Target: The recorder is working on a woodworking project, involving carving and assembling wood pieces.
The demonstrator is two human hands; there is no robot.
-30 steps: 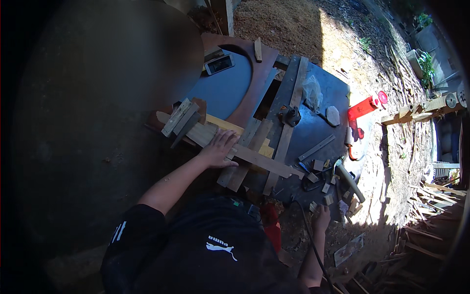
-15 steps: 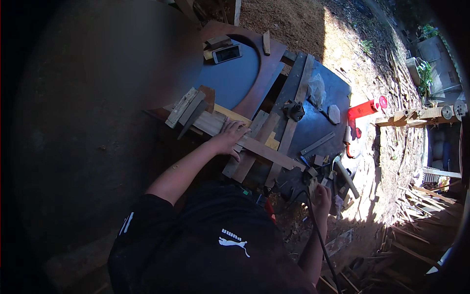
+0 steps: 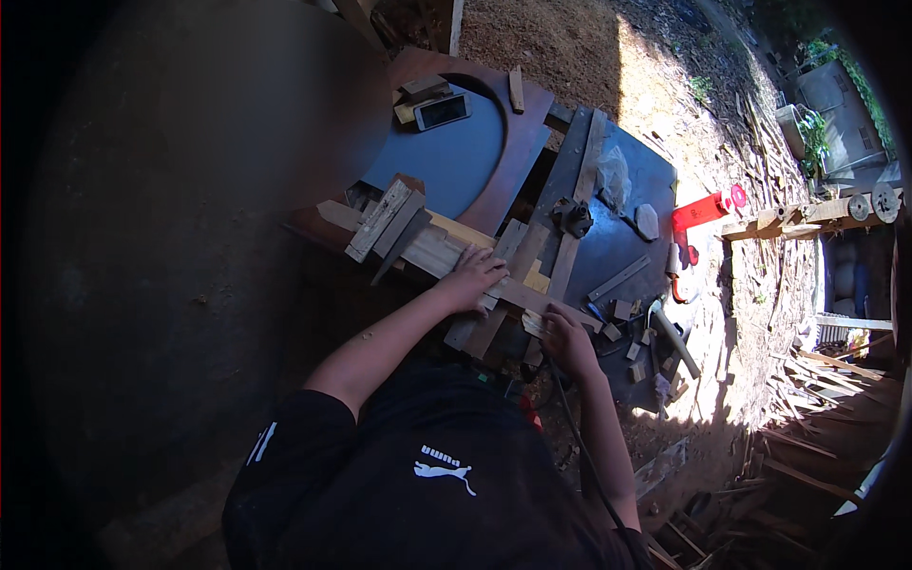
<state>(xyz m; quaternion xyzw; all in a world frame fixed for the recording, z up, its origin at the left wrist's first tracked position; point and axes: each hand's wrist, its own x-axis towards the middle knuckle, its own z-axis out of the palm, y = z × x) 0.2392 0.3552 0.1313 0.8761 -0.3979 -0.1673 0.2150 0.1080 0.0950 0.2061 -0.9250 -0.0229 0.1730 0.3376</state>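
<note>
A flat wooden strip (image 3: 528,297) lies across the slats of the workbench (image 3: 521,249), running toward the right. My left hand (image 3: 470,281) rests over its left end, fingers bent across the wood and holding it. Close by, my right hand (image 3: 571,344) is closed at the near side of the strip's right end. Between its fingers shows a small pale piece (image 3: 534,325); whether it is thin wood or folded paper I cannot tell. Left of my left hand, upright wooden blocks (image 3: 388,220) stand at the end of a light board (image 3: 429,253).
A phone (image 3: 444,111) leans on wood blocks on the blue panel (image 3: 465,157). On the dark tabletop are a hammer (image 3: 674,338), small wood offcuts (image 3: 622,310), a metal tool (image 3: 573,218) and a plastic bag (image 3: 615,178). A red cylinder (image 3: 700,212) stands beyond. A black cable (image 3: 581,439) crosses my right forearm.
My right hand has moved left and away from the offcuts, bringing the pale piece to the wooden strip. My left hand stays on the strip. The whole view has shifted slightly.
</note>
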